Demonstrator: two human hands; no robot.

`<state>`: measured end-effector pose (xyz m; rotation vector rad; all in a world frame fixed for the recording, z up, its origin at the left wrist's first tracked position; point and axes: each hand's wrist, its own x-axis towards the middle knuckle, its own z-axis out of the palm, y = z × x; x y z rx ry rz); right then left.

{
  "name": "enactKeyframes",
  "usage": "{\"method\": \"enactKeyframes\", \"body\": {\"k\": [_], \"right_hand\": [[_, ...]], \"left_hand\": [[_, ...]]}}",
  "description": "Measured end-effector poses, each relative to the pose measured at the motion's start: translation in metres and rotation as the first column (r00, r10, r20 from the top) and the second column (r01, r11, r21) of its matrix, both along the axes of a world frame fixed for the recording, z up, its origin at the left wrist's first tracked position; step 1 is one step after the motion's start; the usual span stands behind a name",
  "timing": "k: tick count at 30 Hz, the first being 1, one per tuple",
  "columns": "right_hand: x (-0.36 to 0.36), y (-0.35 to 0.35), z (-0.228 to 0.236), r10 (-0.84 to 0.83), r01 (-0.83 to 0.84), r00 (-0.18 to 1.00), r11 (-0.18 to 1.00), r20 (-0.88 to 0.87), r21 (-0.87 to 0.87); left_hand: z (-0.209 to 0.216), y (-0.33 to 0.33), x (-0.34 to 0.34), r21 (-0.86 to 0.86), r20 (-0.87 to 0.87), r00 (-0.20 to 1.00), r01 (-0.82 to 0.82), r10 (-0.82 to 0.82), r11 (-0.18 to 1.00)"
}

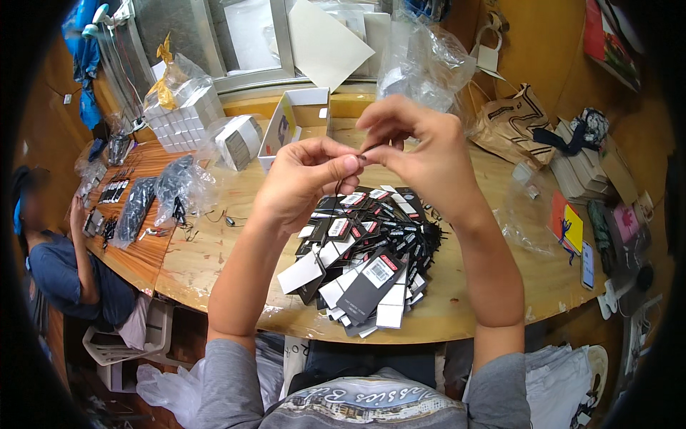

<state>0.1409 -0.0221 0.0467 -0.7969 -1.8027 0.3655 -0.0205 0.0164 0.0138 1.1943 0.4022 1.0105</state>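
Observation:
Over a heap of black and white hang tags [371,282], both my hands are raised with their fingertips nearly meeting. My left hand [304,179] is closed in a pinch on a thin black tag cord [336,196], which hangs down toward the pile. The thumb and fingers of my right hand [425,154] pinch at the same small dark end of the cord, close to the left thumb. Whether the cord's lower end bears a tag cannot be made out among the pile. Black strings [421,243] bunch at the heap's right side.
Behind my hands stands an open white box [293,118]. Stacked small boxes [182,118] and plastic-wrapped black goods [139,207] lie left, near a seated person [78,264]. A phone [587,264], coloured cards [567,222] and a brown bag [514,121] are right.

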Motion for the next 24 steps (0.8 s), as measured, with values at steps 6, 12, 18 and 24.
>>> {"method": "enactKeyframes", "body": {"k": [6,12,18,24], "right_hand": [[0.003,0.013,-0.031,0.215,-0.418,0.818,0.860,-0.534,-0.293],[-0.001,0.014,-0.025,0.375,-0.515,0.689,0.856,-0.620,-0.054],[0.033,-0.026,0.020,0.394,-0.454,0.594,0.884,-0.701,0.112],[0.096,-0.104,0.060,0.209,-0.211,0.916,0.977,-0.342,0.032]], "left_hand": [[0.007,0.004,0.005,-0.051,0.067,0.993,0.100,-0.096,0.994],[0.018,0.002,0.011,-0.105,0.123,0.956,0.280,-0.267,0.954],[0.011,0.009,0.057,0.320,-0.289,0.957,0.114,-0.018,0.941],[-0.075,0.042,0.120,0.601,-0.703,0.712,0.597,-0.005,0.532]]}}
